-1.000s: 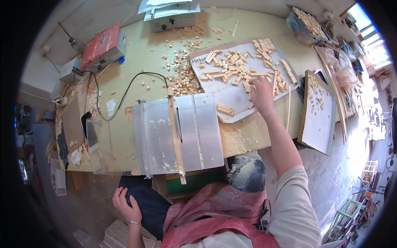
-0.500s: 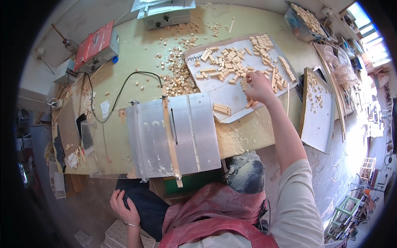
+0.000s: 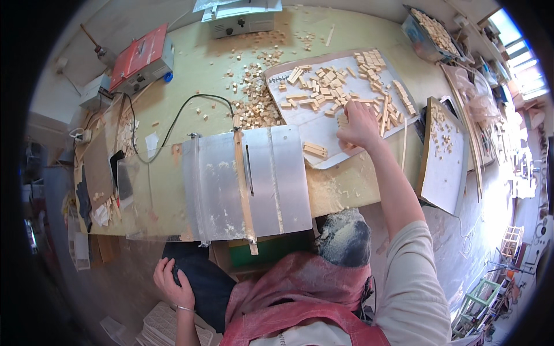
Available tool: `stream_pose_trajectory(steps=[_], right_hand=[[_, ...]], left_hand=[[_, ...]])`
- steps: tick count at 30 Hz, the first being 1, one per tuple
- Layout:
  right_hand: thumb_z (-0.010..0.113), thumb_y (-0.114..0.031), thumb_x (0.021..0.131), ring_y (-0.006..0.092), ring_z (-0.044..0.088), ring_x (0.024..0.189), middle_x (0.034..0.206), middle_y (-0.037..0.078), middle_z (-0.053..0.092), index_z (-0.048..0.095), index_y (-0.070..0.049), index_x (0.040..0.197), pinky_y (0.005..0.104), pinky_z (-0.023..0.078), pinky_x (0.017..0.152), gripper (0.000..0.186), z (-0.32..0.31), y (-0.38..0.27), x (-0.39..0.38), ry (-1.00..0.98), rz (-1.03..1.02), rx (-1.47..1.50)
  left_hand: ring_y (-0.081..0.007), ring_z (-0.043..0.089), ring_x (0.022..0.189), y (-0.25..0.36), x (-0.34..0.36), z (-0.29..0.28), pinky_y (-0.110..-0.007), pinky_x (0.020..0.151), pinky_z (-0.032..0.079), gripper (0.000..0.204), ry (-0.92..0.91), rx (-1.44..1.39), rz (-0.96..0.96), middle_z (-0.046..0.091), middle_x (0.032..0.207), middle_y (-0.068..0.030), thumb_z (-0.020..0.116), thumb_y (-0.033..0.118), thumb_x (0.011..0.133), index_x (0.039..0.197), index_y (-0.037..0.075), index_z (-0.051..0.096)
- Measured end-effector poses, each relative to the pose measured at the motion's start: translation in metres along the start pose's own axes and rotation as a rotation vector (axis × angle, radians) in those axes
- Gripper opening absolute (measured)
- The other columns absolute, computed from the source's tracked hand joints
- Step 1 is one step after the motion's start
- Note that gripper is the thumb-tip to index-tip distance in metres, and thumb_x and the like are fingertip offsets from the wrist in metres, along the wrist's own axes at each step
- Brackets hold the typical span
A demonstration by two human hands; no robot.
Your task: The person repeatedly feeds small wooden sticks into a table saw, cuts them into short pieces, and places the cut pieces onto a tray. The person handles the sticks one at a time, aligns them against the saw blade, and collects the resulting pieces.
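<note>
My right hand [image 3: 359,125] reaches over a white board [image 3: 306,130] with a raised rim. Its fingers curl downward, closed at small pale wooden blocks [image 3: 342,120] that partly show beside and under the palm. The fingertips are largely hidden by the hand itself. More loose blocks [image 3: 330,79] lie scattered beyond the fingers, and some stand in neat rows [image 3: 370,59] near the board's far right corner. My left hand [image 3: 174,284] is low at my left knee, its fingers bent round something dark that I cannot make out against the dark trousers.
In front of me sits a metal saw table [image 3: 222,199] with a slot and a wooden strip fence [image 3: 243,190], dusted with sawdust. Offcuts [image 3: 259,106] pile behind it. A red-topped machine [image 3: 138,60] stands far left, a block-filled bin [image 3: 430,37] far right, and a shallow tray [image 3: 444,173] right.
The whole view has shifted slightly, with the bench moving up and right in the picture. Against the board, my right hand has come a little nearer and left. My left hand stays at the knee.
</note>
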State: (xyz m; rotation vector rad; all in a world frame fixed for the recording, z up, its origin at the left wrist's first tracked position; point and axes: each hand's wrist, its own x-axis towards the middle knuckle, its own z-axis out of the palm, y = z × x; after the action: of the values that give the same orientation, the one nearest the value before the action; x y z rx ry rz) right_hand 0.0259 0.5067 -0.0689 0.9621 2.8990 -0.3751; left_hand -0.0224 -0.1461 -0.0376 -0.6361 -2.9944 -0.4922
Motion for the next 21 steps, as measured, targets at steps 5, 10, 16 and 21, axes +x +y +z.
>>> stream_pose_trajectory(steps=[5, 10, 16, 21], right_hand=[[0.079, -0.025, 0.065, 0.0346, 0.059, 0.111, 0.109, 0.015, 0.062, 0.057, -0.006, 0.109, 0.0448, 0.043, 0.099, 0.053, 0.004, -0.007, -0.034, 0.271, -0.081, 0.125], [0.078, -0.021, 0.069, 0.0359, 0.057, 0.111, 0.109, 0.014, 0.059, 0.057, -0.006, 0.111, 0.0471, 0.043, 0.099, 0.048, -0.013, -0.068, -0.125, 0.364, -0.324, 0.301], [0.075, -0.018, 0.069, 0.0367, 0.056, 0.108, 0.108, 0.014, 0.058, 0.057, -0.005, 0.11, 0.0478, 0.044, 0.097, 0.047, -0.001, -0.171, -0.198, 0.202, -0.551, 0.38], [0.078, -0.023, 0.07, 0.0357, 0.056, 0.111, 0.11, 0.014, 0.059, 0.059, -0.005, 0.115, 0.0465, 0.043, 0.1, 0.052, 0.017, -0.2, -0.19, 0.206, -0.58, 0.284]], left_hand=[[-0.0401, 0.054, 0.135, -0.003, -0.002, 0.002, -0.052, 0.116, 0.039, 0.034, 0.029, -0.001, 0.033, 0.063, 0.139, -0.0178, 0.064, 0.013, 0.095, 0.126, 0.002, 0.07], [-0.0395, 0.056, 0.132, -0.008, -0.01, 0.003, -0.052, 0.116, 0.039, 0.033, 0.06, -0.009, 0.057, 0.064, 0.138, -0.0159, 0.067, 0.012, 0.093, 0.124, 0.003, 0.071], [-0.037, 0.057, 0.127, 0.006, 0.0, 0.001, -0.053, 0.116, 0.038, 0.038, 0.118, -0.004, 0.138, 0.065, 0.137, -0.0125, 0.075, 0.012, 0.087, 0.125, 0.008, 0.072], [-0.0365, 0.057, 0.127, 0.068, 0.017, -0.001, -0.05, 0.116, 0.04, 0.043, 0.171, -0.291, 0.249, 0.065, 0.135, -0.0121, 0.078, 0.009, 0.084, 0.127, 0.008, 0.071]])
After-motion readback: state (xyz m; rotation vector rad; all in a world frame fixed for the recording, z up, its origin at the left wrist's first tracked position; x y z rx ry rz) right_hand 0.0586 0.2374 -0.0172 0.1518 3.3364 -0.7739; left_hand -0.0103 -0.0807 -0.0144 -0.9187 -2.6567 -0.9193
